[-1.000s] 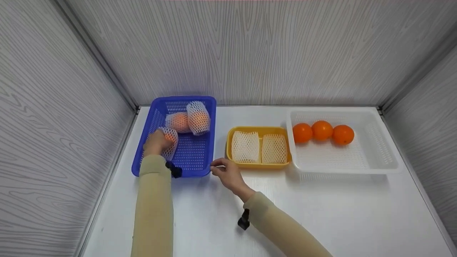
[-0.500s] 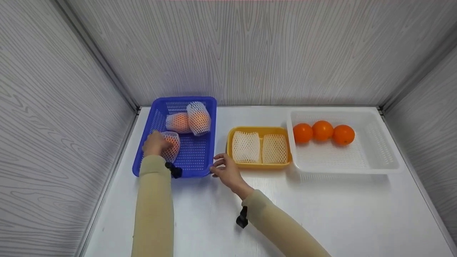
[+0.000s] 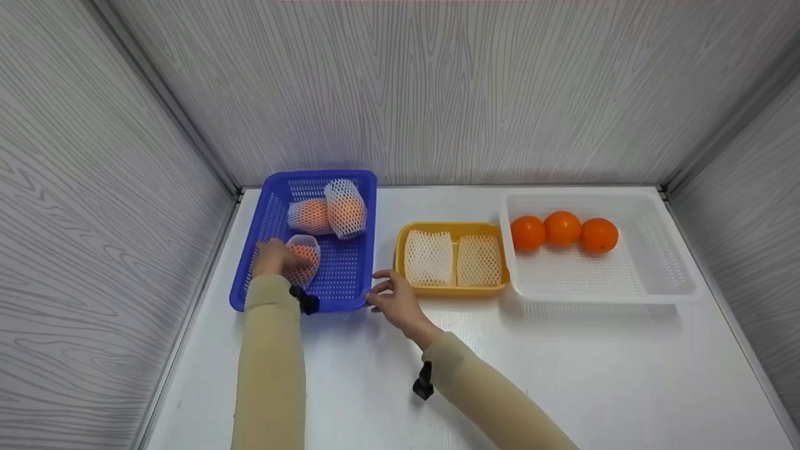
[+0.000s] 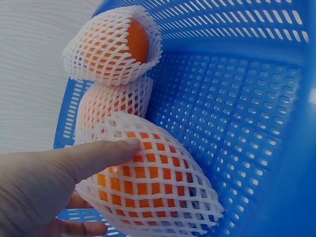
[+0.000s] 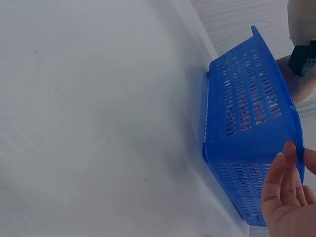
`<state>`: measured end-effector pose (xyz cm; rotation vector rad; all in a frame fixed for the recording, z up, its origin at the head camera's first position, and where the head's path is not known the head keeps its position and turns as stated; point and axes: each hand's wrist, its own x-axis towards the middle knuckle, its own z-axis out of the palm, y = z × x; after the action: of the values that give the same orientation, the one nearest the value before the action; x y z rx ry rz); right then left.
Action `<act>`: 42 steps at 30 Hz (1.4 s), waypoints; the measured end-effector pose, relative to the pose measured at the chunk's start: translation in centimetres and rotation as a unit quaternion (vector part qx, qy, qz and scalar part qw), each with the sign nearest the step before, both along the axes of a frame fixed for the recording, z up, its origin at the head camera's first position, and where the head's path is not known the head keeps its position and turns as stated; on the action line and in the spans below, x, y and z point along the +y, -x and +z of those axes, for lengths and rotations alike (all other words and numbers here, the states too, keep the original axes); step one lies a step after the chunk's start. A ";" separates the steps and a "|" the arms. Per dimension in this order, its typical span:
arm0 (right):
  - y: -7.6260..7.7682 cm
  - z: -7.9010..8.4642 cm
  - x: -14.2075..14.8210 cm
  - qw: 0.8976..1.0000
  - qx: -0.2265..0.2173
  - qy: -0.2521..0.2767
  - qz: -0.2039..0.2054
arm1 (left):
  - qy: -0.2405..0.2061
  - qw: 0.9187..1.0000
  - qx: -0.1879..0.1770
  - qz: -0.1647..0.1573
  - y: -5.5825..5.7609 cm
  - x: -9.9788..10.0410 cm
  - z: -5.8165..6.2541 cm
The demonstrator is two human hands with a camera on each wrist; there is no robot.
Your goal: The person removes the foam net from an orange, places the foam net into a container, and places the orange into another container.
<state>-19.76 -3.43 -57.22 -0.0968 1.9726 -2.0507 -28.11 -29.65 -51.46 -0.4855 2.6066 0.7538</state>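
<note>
My left hand (image 3: 273, 257) is inside the blue basket (image 3: 337, 304), at its left side. It holds an orange in a white foam net (image 4: 158, 182), with the thumb laid over the top and other fingers partly hidden at its side. Beyond it, two more netted oranges (image 3: 345, 212) lie against each other at the back of the basket. At the basket's front right corner my right hand (image 3: 403, 309) pinches the rim, thumb on one side and fingertips on the other, as the right wrist view shows.
A yellow tray (image 3: 450, 292) with two flat foam nets (image 3: 429, 257) stands right of the blue basket. Beside it, a white basket (image 3: 650, 250) contains three bare oranges (image 3: 562, 228). Grey wood-grained panels (image 3: 412, 94) enclose the white table (image 3: 362, 387) at back and sides.
The netted orange under my left hand has shifted slightly right and toward me, and turned a little. My left hand has edged nearer. My right hand's fingers have spread slightly at the rim.
</note>
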 end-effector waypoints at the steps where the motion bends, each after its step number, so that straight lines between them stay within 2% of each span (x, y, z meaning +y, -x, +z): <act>1: 0.0 0.0 0.0 1.000 -0.002 0.003 0.000 | -0.012 1.000 -0.002 -0.002 0.0 0.0 0.0; 4: 0.0 -0.1 0.1 1.000 -0.010 0.006 -0.002 | -0.064 0.998 -0.017 0.003 0.0 0.2 -0.1; 8: 0.1 -0.2 0.1 1.000 -0.023 0.003 -0.005 | -0.090 0.996 -0.028 -0.005 0.2 0.4 -0.2; 11: 0.1 -0.2 0.0 0.999 -0.032 0.004 -0.005 | -0.077 0.997 -0.018 -0.025 0.2 0.5 -0.5; 18: 0.1 -0.2 0.0 0.999 -0.046 0.016 -0.008 | -0.062 0.998 -0.001 -0.032 0.2 0.7 -0.9; 22: 0.1 -0.3 0.0 0.999 -0.046 0.022 -0.009 | -0.053 0.998 0.002 -0.037 0.0 0.8 -0.3; 27: 0.0 -0.5 0.3 0.998 -0.057 0.030 -0.002 | -0.077 0.997 0.003 -0.020 -0.5 1.0 0.8; 31: -0.2 -0.6 0.8 0.997 -0.067 0.044 0.004 | -0.061 0.996 0.053 -0.034 -1.1 1.4 1.6; 36: -0.5 -0.7 1.3 0.997 -0.068 0.043 0.022 | -0.024 0.990 0.134 -0.034 -1.8 2.4 2.6; 42: -0.8 -0.8 2.3 0.997 -0.060 0.021 0.036 | -0.005 0.983 0.181 -0.026 -3.0 3.6 3.5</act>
<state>-18.94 -1.08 -58.01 -0.0504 1.8282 -2.0051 -25.15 -26.05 -47.98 -0.2976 2.9333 0.9102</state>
